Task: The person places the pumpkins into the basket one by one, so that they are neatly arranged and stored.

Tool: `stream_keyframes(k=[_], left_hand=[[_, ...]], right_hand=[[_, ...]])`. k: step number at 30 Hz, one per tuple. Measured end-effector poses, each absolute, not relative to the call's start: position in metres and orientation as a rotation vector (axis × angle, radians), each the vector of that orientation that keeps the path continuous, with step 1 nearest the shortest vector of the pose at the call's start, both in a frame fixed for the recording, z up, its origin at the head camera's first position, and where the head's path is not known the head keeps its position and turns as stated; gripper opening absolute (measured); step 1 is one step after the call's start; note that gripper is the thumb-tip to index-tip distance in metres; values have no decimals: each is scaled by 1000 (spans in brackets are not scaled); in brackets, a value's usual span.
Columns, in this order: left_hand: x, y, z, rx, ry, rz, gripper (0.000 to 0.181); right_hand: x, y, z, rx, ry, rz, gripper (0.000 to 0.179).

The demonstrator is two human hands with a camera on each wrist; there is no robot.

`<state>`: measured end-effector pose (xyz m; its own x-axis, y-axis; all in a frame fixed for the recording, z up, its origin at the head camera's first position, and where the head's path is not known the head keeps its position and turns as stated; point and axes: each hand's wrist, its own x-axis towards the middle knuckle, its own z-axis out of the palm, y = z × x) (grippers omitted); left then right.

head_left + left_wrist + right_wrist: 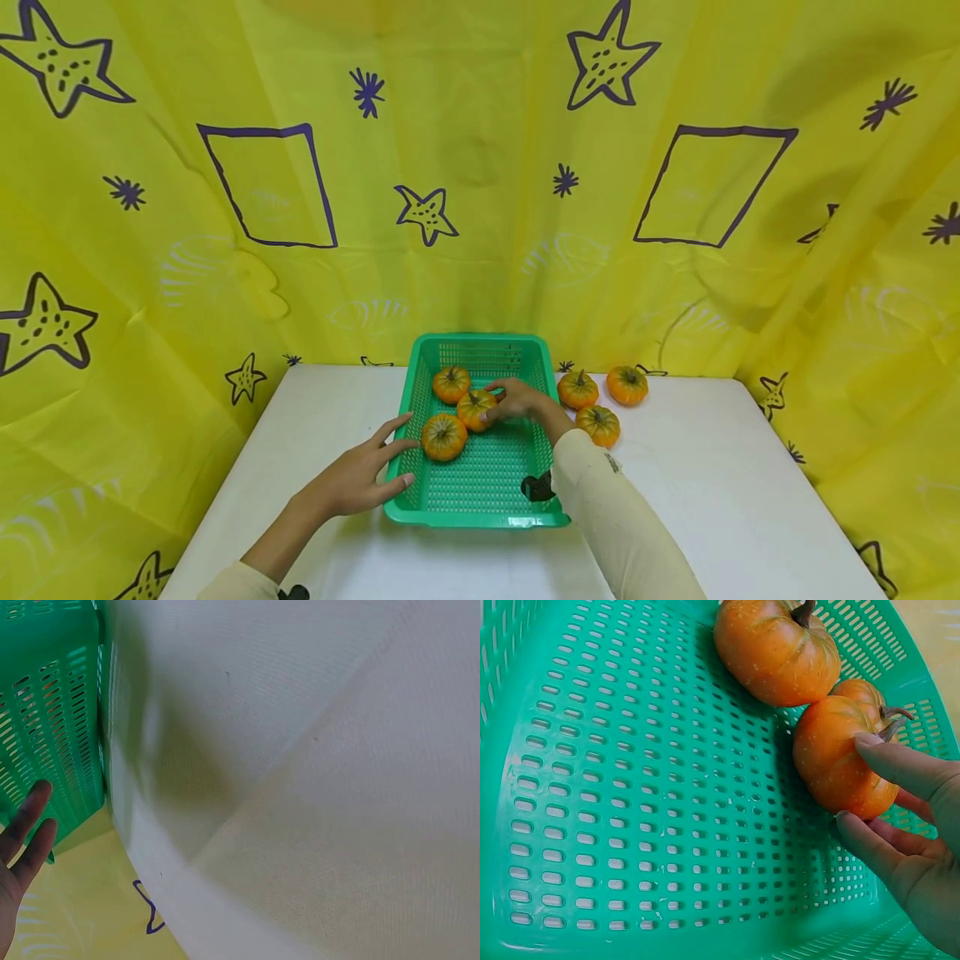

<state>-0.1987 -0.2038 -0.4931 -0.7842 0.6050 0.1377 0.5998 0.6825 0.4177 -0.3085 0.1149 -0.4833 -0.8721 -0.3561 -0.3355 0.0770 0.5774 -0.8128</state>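
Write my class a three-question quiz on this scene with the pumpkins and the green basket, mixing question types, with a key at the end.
1. Count: how many pumpkins are inside the green basket?
2. True or false: every pumpkin in view is in the basket.
3. Choose: which hand is holding a pumpkin? A) left B) right C) both

Key
1. Three.
2. False; three others lie on the white table, to the right of the basket.
3. B; the right hand has its fingers on the middle pumpkin in the basket, while the left hand is at the basket's left side.
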Motion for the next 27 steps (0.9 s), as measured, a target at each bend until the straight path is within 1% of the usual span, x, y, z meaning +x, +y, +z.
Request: stream_keyframes(k=[7, 14, 27], left_hand=[[-198, -204, -493, 1021, 2871, 701, 53], [-198, -203, -492, 1012, 2870, 689, 53], [-197, -202, -490, 1006, 2864, 702, 53]], right_hand=[[-310, 114, -484, -302, 2309, -1220, 65], [-307, 109, -486, -251, 2276, -1285, 64], [-308, 105, -492, -219, 2296, -1270, 66]])
